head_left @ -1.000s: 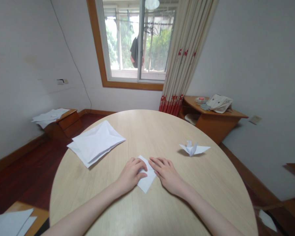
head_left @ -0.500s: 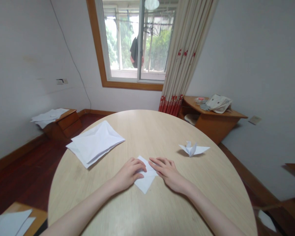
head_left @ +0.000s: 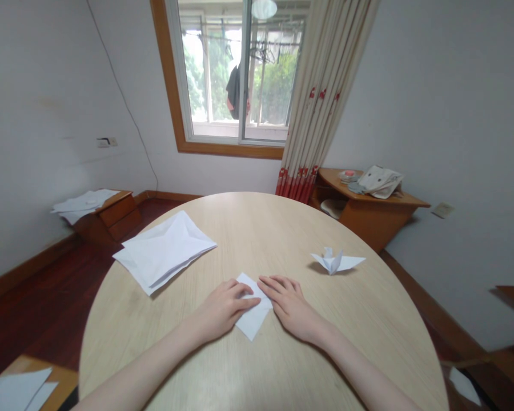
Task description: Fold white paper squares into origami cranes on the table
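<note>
Head view: a folded white paper (head_left: 253,323) is seen lying flat on the near part of a round wooden surface (head_left: 261,234), directly in front of the body and between both forearms. Its visible length is set roughly front to back, with one point aimed toward the body, though part of its outline is hidden by the left hand (head_left: 220,311). That hand is nearer, with its spread fingers laid over the paper's left part, while the fingertips of the right hand (head_left: 292,301) are placed against the paper's right edge. Both hands are kept flat and are not pinching, their fingertips angled toward each other.

Farther along the surface, a pile of folded white paper (head_left: 163,251) is left of the hands and a small paper bird (head_left: 334,262) is to their right. Beyond the surface, loose papers (head_left: 85,200) are laid on a low wooden cabinet (head_left: 115,220) by the left wall, and a cloth bag (head_left: 380,181) is placed on a corner shelf (head_left: 370,214). A curtain (head_left: 321,91) is hung beside a window (head_left: 235,74), above a dark red wooden floor (head_left: 38,308)
</note>
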The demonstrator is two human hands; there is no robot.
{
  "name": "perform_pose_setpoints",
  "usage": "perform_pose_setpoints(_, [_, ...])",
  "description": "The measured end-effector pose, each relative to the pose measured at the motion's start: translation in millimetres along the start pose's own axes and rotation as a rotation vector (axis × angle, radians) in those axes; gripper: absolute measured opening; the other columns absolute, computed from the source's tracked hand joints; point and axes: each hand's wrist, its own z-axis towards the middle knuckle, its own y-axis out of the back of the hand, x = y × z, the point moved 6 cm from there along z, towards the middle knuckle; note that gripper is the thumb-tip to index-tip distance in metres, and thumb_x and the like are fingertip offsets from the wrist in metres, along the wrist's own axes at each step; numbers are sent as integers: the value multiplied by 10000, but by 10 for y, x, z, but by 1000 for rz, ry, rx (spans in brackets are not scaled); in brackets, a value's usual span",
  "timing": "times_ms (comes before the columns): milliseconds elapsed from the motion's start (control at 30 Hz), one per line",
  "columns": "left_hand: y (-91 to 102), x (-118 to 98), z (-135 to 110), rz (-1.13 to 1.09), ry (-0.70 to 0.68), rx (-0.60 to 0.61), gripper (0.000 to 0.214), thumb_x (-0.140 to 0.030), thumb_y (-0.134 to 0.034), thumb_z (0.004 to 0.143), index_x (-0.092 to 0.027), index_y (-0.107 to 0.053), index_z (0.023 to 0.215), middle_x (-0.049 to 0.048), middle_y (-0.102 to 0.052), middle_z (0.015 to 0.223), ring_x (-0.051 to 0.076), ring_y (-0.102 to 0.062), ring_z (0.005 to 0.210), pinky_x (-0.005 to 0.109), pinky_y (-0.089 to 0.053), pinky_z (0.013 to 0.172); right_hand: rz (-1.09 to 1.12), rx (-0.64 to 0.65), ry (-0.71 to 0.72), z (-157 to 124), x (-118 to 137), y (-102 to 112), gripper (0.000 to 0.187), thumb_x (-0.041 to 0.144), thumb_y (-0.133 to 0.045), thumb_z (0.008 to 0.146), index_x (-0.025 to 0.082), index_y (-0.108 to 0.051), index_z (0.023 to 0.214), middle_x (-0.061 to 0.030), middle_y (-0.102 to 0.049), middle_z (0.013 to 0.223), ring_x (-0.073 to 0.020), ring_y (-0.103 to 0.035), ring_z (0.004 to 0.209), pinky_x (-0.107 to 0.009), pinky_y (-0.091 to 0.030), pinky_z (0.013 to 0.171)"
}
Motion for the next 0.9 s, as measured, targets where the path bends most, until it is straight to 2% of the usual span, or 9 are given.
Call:
perform_pose_setpoints(167, [-17, -39, -5, 55, -13, 6, 370, -131, -469, 911, -274, -586, 1232, 62, -584, 1180, 233, -507, 1061, 379, -431, 894, -54, 14, 6, 8, 12, -21, 597, 103, -365, 851, 264, -380, 1426, -34, -354, 1500, -239, -295, 1331, -480, -224, 1072])
perform_pose_setpoints(400, [21, -137, -1, 93, 16, -21, 281, -231, -488, 930, -246, -607, 1185, 80, -559, 1139, 240, -505, 1019, 393, -428, 868, -80, 15, 0, 14, 37, -5, 616, 87, -378, 832, 280, -395, 1417, -35, -360, 1497, -248, -305, 1332, -493, -237, 1069])
perform_pose_setpoints(633, [25, -143, 10, 160, 78, -57, 245, -306, -522, 933, -272, -632, 1149, 74, -557, 1125, 254, -493, 1039, 405, -404, 856, -76, -2, 15, 6, 52, 27, 591, 91, -399, 838, 266, -423, 1402, -50, -381, 1485, -245, -314, 1331, -482, -260, 1069])
perform_pose_setpoints(900, [51, -173, 10, 230, 75, -91, 222, -314, -504, 938, -282, -662, 1090, 68, -571, 1119, 247, -493, 1024, 411, -375, 879, -70, -32, 58, -13, 115, 98, 516, 110, -416, 856, 203, -484, 1359, -57, -447, 1442, -239, -368, 1306, -441, -301, 1077])
